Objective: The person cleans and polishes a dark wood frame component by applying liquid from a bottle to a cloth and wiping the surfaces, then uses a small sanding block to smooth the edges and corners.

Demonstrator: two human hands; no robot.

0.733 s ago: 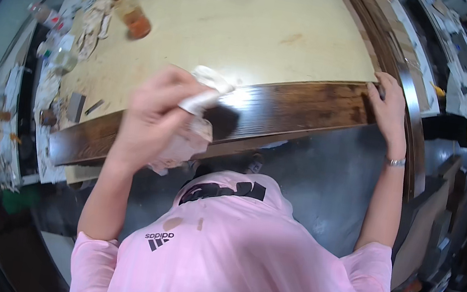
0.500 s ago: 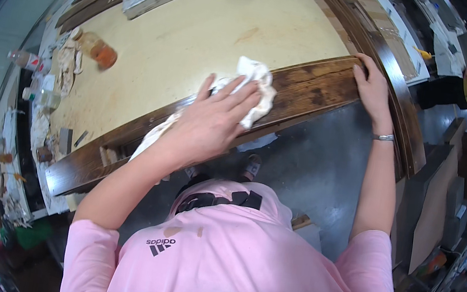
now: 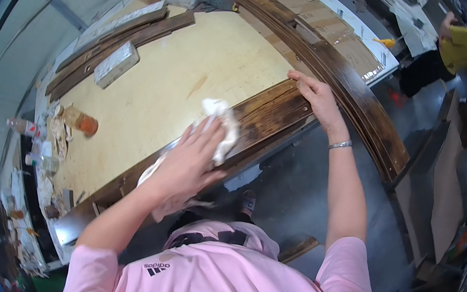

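Note:
A long dark-brown wooden board (image 3: 271,114) with strong grain lies slantwise along the near edge of the pale worktable (image 3: 197,62). On its upper face, my left hand (image 3: 187,166) presses down a crumpled white cloth (image 3: 226,139), part of which bunches up past the fingertips. More cloth hangs below the wrist over the near side. The left fingers lie stretched over the cloth, with the thumb apart from them. At the board's right end, my right hand (image 3: 321,103), with a silver bracelet at the wrist, has its fingers bent over the far corner.
Curved dark wooden pieces (image 3: 352,79) lie stacked along the table's right side. At the left stand a bottle with orange liquid (image 3: 81,121) and other bottles. A wrapped block (image 3: 117,64) rests by more wooden strips (image 3: 91,67). A person in yellow (image 3: 460,50) is at far right.
My view has shifted, bringing a blue container and boxes into sight at the back. The left hand stays on the cloth, its thumb now showing. The right hand remains at the board's end.

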